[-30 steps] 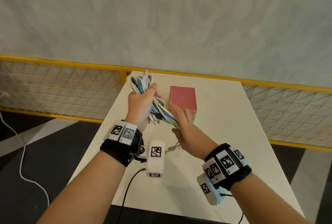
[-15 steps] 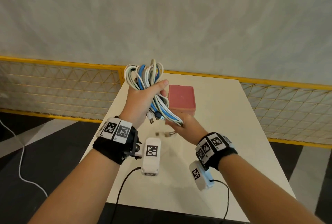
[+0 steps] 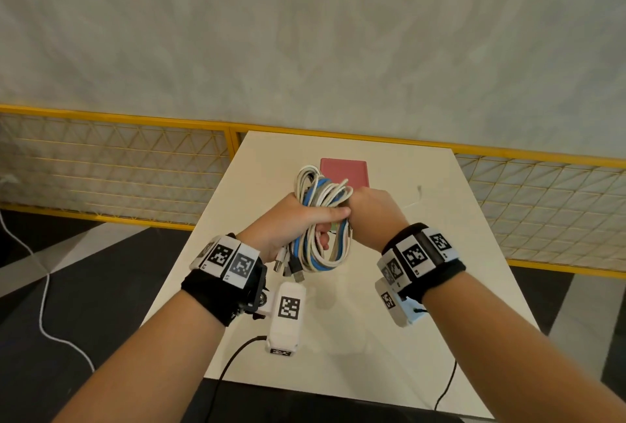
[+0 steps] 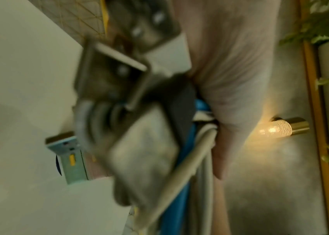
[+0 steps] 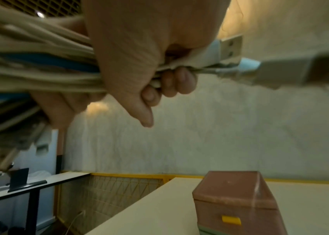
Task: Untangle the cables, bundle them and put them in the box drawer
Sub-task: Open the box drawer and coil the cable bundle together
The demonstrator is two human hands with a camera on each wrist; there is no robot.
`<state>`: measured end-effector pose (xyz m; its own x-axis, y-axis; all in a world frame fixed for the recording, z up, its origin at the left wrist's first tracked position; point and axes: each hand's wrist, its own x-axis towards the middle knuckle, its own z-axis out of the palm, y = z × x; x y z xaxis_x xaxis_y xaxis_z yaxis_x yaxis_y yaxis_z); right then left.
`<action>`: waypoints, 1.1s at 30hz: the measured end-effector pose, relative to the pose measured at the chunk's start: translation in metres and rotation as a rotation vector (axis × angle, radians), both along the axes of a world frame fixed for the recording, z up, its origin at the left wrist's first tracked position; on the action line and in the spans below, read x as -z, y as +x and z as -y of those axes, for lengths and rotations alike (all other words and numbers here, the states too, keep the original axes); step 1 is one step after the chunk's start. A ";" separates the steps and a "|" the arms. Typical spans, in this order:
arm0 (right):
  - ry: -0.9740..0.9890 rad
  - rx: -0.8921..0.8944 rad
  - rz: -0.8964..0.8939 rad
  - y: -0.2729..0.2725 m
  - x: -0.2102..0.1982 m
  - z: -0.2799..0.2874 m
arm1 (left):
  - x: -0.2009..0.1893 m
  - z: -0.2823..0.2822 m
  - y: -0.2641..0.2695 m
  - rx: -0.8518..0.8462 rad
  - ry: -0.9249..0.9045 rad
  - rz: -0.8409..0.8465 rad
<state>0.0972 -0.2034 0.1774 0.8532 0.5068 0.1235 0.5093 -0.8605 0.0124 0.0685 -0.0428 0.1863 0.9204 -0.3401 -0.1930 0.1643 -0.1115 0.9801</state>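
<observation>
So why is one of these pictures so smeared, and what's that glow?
Left wrist view: the plugs sit right at the lens and blur badly, and a lit wall lamp throws a warm glare. Right wrist view: the cables smear at the left edge, while the box stays fairly crisp. Head view: sharp, evenly lit, with straight lines bent by the wide lens.

An office-like room (yellow mesh railing (image 3: 115, 165), desks (image 5: 38, 182), plaster wall).

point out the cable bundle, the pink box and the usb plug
cable bundle (image 3: 321, 255), head view, lower loops
pink box (image 5: 234, 189), right wrist view, lid top
usb plug (image 5: 231, 47), right wrist view, metal end
</observation>
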 end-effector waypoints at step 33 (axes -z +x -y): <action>0.947 0.051 -0.417 -0.014 0.024 0.019 | 0.009 -0.001 0.002 -0.288 0.050 0.095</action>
